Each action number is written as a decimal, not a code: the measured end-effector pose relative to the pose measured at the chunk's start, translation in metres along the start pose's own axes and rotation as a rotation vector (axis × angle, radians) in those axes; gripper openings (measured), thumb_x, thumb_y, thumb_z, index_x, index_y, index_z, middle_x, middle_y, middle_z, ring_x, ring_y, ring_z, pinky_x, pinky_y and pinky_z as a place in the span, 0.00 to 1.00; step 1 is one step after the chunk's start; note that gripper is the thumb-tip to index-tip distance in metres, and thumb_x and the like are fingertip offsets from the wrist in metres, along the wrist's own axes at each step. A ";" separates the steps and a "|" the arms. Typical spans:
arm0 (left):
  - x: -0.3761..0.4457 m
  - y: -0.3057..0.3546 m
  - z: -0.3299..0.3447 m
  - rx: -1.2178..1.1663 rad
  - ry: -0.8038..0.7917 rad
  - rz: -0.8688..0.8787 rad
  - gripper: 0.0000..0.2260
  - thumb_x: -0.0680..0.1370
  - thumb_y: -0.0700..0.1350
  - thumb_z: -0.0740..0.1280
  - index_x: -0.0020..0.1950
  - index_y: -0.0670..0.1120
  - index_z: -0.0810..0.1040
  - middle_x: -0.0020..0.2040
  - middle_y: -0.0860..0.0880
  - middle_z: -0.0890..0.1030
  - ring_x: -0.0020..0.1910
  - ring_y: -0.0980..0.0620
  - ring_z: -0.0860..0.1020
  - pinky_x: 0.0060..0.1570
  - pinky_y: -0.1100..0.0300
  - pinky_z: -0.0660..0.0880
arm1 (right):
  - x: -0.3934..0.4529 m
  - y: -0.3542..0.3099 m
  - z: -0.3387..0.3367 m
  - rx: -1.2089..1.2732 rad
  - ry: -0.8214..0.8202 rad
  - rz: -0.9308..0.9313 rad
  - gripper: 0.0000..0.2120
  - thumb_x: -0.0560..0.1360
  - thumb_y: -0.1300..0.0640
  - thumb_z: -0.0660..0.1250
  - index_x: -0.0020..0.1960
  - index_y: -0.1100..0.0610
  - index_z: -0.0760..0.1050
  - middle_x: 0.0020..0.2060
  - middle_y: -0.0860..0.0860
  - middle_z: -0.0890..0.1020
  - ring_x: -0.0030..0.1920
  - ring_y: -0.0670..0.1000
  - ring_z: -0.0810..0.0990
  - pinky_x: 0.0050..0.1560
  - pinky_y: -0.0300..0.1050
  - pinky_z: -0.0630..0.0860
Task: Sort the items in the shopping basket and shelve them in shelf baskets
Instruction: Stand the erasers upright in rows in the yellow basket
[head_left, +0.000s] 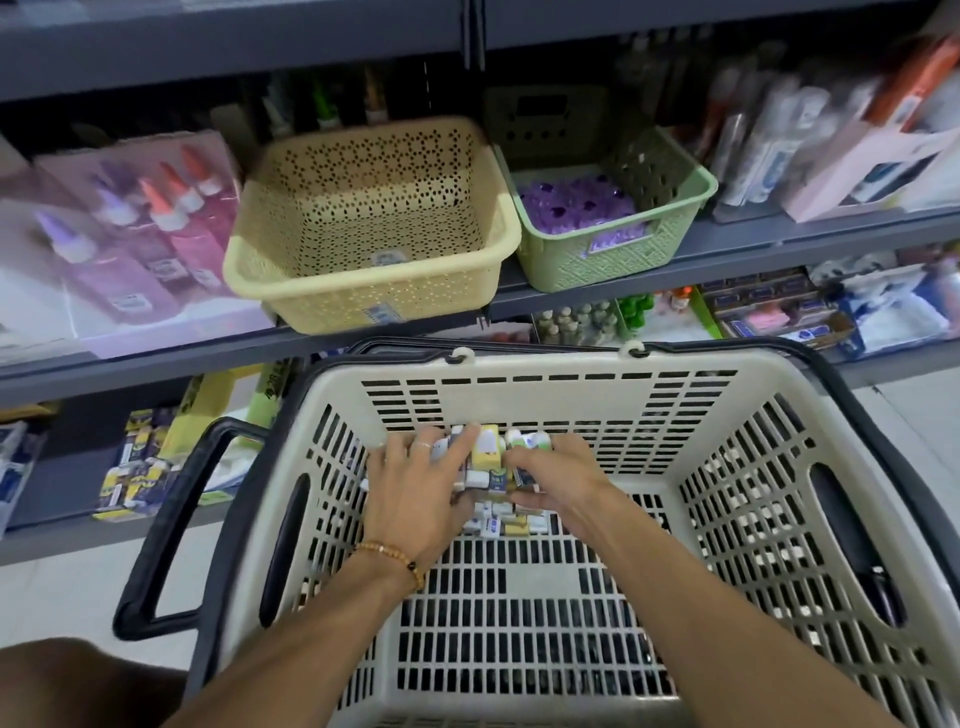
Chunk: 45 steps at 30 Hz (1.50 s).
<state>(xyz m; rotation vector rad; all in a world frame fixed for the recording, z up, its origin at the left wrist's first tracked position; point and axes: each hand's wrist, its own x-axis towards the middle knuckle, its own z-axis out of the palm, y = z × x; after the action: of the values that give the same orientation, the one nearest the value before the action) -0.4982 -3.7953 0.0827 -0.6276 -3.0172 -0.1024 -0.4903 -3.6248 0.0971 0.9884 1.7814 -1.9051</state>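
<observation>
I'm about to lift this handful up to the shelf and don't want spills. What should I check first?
1. Left hand on the small boxes: ok, fingers over them.
2. Right hand closing the other side: ok.
3. Grip firm enough: cannot tell.
4. Yellow basket has room: ok, looks empty.
5. Green basket for other stock: ok, holds purple items.
6. Boxes left in the shopping basket: not ok, some below the hands.

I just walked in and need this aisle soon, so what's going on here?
A person is restocking. Both hands, left hand and right hand, are down in the shopping basket, gathering a pile of small boxed items. On the shelf just above, a yellow shelf basket looks empty, while the green shelf basket beside it holds purple items.
</observation>
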 end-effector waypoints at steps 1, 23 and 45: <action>0.001 -0.002 -0.002 -0.031 0.009 -0.021 0.30 0.70 0.56 0.70 0.71 0.58 0.65 0.60 0.47 0.76 0.56 0.44 0.74 0.56 0.46 0.71 | -0.001 -0.001 0.001 -0.002 -0.021 -0.003 0.07 0.70 0.65 0.74 0.45 0.64 0.77 0.38 0.56 0.82 0.31 0.46 0.83 0.34 0.41 0.81; 0.009 -0.014 0.002 -0.351 0.038 -0.114 0.30 0.63 0.38 0.79 0.63 0.51 0.77 0.57 0.44 0.74 0.44 0.45 0.79 0.43 0.54 0.81 | 0.012 -0.007 0.023 -0.113 0.016 -0.091 0.07 0.71 0.59 0.76 0.40 0.61 0.79 0.30 0.52 0.82 0.27 0.46 0.81 0.28 0.39 0.78; 0.006 -0.052 -0.119 -1.343 0.370 -0.644 0.18 0.63 0.35 0.80 0.42 0.54 0.80 0.33 0.62 0.82 0.29 0.58 0.78 0.30 0.55 0.80 | -0.040 -0.077 0.024 -0.265 -0.145 -0.356 0.07 0.72 0.57 0.72 0.46 0.59 0.77 0.36 0.59 0.84 0.35 0.54 0.83 0.41 0.51 0.83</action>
<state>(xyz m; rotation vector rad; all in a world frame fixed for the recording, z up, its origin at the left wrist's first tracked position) -0.5194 -3.8491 0.1991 0.3846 -2.2462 -2.0099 -0.5205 -3.6452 0.1791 0.4532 2.1599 -1.8109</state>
